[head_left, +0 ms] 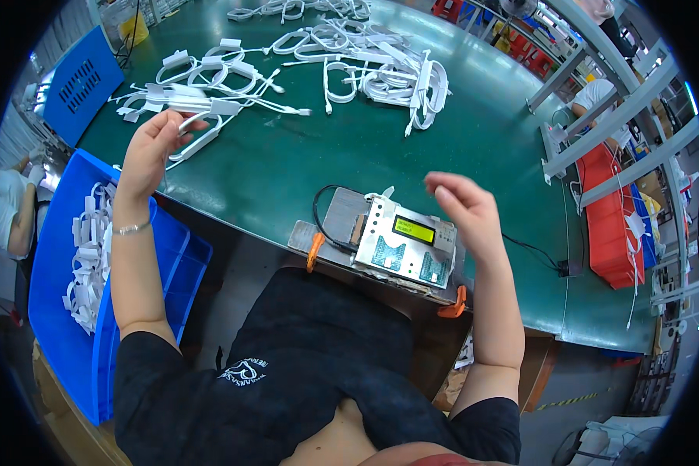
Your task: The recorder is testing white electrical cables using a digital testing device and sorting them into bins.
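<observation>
Showing, from the head view, 1 seated person at a green work table [287, 167], dark shirt filling the lower centre of the frame.

Left hand [151, 147], upper left of frame: raised above the table's near-left edge, fingers closed around 1 white coiled cable [196, 133], loop end jutting right from the fist. Thin bracelet [132, 228] on the wrist below. Held cable just at the near edge of the left cable pile [202, 85], a loose spread of white bundled cables with flat plug ends, upper left of frame.

Right hand [462, 206], centre right: lifted above the table, fingers apart and slightly curled, holding nothing, touching nothing. Nearest item: test fixture [404, 245] just to its lower left.

Test fixture, centre of frame at the table's near edge: metal-faced box with 1 small lit green-yellow display, 2 teal cut-out panels on the front face, mounted on a grey base plate. Black lead [322, 221] looping from its left side. 2 orange clamps, 1 at the left [314, 250], 1 at the lower right [452, 304], fixing the plate to the table edge.

Second cable pile [380, 66], upper centre: larger tangle of white cables, well apart from both hands.

Blue bin [54, 264], left edge of frame, beside the left forearm: holding a heap of white cables [89, 256].

Blue perforated panel [81, 81], far upper left. Grey metal racking [629, 116], upper right. Red crate [610, 225], right edge, below the racking. Other people partly visible at the left edge and upper right, hands not clear.
</observation>
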{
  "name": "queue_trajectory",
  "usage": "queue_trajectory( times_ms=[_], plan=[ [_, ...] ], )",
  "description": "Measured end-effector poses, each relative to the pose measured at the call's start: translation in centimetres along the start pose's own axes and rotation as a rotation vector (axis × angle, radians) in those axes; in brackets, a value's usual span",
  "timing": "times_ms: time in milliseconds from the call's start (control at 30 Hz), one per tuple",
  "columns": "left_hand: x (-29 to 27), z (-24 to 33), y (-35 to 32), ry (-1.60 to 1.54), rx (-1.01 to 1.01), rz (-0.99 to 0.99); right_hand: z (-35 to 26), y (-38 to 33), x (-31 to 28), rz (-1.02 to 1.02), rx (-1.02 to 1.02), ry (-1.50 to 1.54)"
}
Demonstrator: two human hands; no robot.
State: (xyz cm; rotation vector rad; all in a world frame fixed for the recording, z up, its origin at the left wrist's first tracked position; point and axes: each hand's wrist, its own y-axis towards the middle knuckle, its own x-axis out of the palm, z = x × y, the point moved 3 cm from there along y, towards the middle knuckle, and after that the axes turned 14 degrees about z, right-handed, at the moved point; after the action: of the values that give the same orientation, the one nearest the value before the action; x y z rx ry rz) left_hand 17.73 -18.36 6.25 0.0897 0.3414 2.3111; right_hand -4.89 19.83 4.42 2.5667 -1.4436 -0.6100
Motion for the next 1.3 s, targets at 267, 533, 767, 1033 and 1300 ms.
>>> queue_trajectory(
  times_ms=[267, 533, 767, 1033, 1300],
  plan=[
    [12.6, 3.2, -11.7, -0.265, 0.161, -0.778, -1.2, -8.4, 3.2, -0.213, 0.431, 0.743],
    [15.4, -1.1, -17.3, 0.048, -0.175, -1.258, -1.0, -11.8, 0.8, 0.090, 0.546, 0.875],
    [16.0, -0.3, -17.8, -0.181, -0.124, -1.162, -1.1, -12.8, 3.8, -0.009, 0.667, 1.200],
    [13.5, -2.4, -17.3, 0.535, 0.080, -1.004, 0.0, -12.5, -4.2, 0.470, 0.251, 1.155],
    [9.7, -0.4, -13.1, 0.511, -0.085, -0.560, -0.7, -16.2, -7.0, 0.685, -0.038, 0.706]
  ],
)
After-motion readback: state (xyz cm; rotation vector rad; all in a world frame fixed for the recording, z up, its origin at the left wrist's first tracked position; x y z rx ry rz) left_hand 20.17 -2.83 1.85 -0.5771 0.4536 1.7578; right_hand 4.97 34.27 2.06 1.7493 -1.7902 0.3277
